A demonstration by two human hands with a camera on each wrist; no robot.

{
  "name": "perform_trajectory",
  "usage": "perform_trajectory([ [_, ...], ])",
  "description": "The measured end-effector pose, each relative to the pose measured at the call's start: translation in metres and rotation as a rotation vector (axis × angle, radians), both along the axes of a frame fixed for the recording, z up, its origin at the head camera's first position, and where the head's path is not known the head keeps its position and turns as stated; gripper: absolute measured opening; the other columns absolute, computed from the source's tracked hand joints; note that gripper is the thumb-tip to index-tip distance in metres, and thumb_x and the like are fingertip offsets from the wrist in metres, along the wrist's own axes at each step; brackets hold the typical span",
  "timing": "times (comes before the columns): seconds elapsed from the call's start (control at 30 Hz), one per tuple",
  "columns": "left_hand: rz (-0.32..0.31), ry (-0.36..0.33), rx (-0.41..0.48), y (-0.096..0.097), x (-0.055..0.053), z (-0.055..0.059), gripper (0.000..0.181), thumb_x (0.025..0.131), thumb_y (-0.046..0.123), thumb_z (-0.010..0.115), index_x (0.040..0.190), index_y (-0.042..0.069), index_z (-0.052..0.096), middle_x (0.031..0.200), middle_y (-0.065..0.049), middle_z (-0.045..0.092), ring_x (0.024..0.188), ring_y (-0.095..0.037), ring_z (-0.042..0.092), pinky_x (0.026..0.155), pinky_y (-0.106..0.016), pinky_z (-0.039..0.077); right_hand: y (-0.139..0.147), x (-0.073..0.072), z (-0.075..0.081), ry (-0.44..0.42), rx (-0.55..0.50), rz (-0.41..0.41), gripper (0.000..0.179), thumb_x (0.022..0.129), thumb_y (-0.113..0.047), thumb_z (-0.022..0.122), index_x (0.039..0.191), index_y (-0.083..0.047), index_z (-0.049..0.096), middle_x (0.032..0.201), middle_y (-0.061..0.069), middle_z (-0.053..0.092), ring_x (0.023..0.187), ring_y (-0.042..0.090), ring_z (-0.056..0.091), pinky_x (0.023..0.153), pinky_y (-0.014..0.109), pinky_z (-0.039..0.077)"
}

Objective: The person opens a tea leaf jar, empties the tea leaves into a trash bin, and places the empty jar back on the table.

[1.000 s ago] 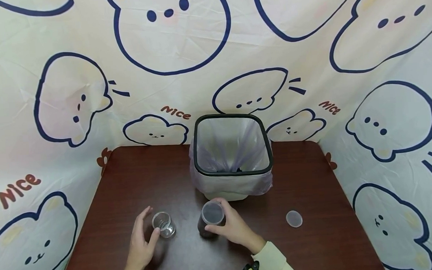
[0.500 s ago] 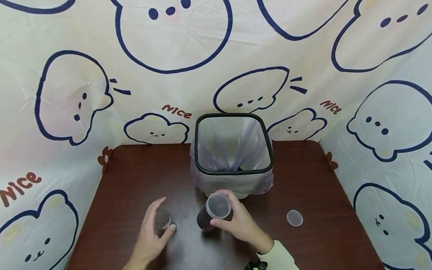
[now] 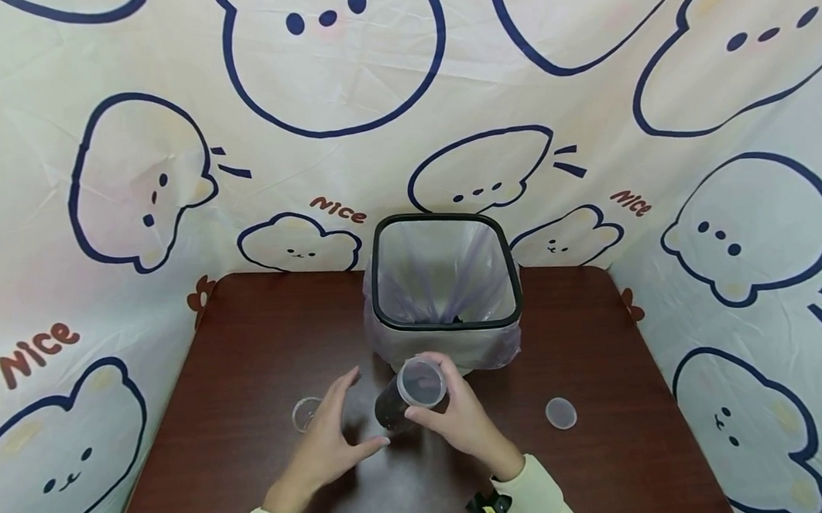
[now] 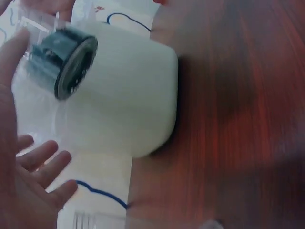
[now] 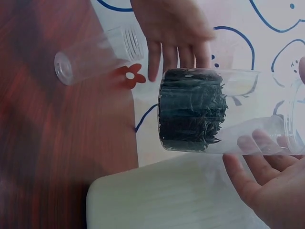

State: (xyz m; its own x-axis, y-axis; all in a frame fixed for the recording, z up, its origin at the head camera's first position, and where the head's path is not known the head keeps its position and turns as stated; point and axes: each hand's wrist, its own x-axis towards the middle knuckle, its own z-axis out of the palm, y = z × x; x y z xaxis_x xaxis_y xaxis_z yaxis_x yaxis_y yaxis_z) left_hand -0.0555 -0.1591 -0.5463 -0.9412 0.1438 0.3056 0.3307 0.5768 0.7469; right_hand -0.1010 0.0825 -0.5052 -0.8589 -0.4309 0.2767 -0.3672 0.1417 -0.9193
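My right hand (image 3: 472, 424) grips a clear jar (image 3: 391, 405) by its upper part, lifted off the table and slightly tilted. Dark, shredded dry leaves, which look like tea, fill about its lower half in the right wrist view (image 5: 190, 112). Whether a lid covers its mouth I cannot tell. Just left of that jar, my left hand (image 3: 327, 451) is spread with thumb and fingers apart, holding nothing. Behind the left hand stands a clear jar without dark contents (image 5: 95, 55), partly hidden in the head view. A round translucent lid (image 3: 561, 414) lies on the table to the right.
A pale waste bin (image 3: 450, 346) with a dark rim and a thin plastic liner stands at the back middle, just beyond the right hand. The dark brown table (image 3: 624, 470) ends at a cloth backdrop with cartoon drawings (image 3: 331, 59).
The right hand has raised the jar of leaves and shifted it slightly right. From beside the other jar, the left hand has come across rightward to near the raised jar.
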Motion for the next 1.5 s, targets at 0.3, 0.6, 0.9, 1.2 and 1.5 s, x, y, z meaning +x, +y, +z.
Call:
perform_trajectory([
  [0.3,-0.045,-0.045,0.05,0.021,-0.007,0.007,0.125,0.061,0.033,0.1,0.159,0.006,0.027,0.149,-0.013,0.05,0.138,-0.033,0.047,0.108,-0.057,0.039,-0.005,0.004,0.004,0.001,0.015,0.031,0.069,0.086,-0.019,0.083,0.143,-0.014,0.044,0.138,0.004,0.059,0.123,0.026,0.057,0.102,0.04,0.047],
  [0.6,-0.042,-0.035,0.098,0.033,-0.011,0.009,0.121,0.055,0.031,0.102,0.152,0.001,0.036,0.145,-0.012,0.055,0.132,-0.028,0.053,0.107,-0.053,0.041,-0.007,0.007,0.005,-0.011,-0.005,0.043,0.069,0.086,-0.021,0.084,0.142,-0.013,0.045,0.137,0.005,0.06,0.123,0.024,0.057,0.102,0.036,0.045],
  [0.9,-0.054,-0.058,0.139,0.041,-0.011,0.009,0.12,0.058,0.026,0.101,0.155,0.01,0.033,0.142,-0.003,0.058,0.126,-0.021,0.056,0.106,-0.046,0.043,-0.008,0.008,0.001,0.02,-0.051,0.063,0.069,0.085,-0.027,0.084,0.141,-0.01,0.046,0.132,0.01,0.061,0.12,0.029,0.059,0.102,0.036,0.046],
  [1.2,-0.026,-0.09,0.142,0.045,-0.01,0.011,0.086,0.064,0.015,0.095,0.138,0.012,0.051,0.128,-0.002,0.065,0.111,-0.017,0.062,0.094,-0.043,0.05,-0.009,0.01,0.002,-0.001,-0.085,0.021,0.071,0.084,-0.023,0.086,0.142,-0.01,0.046,0.137,0.01,0.059,0.123,0.028,0.057,0.105,0.034,0.043],
  [1.5,0.058,-0.056,0.121,0.055,-0.01,0.011,0.073,0.062,0.009,0.095,0.122,0.009,0.055,0.112,-0.005,0.068,0.098,-0.019,0.065,0.086,-0.043,0.053,-0.015,0.013,-0.003,-0.103,-0.254,0.026,0.082,0.085,-0.033,0.084,0.147,-0.005,0.038,0.141,0.015,0.055,0.128,0.031,0.051,0.106,0.03,0.041],
])
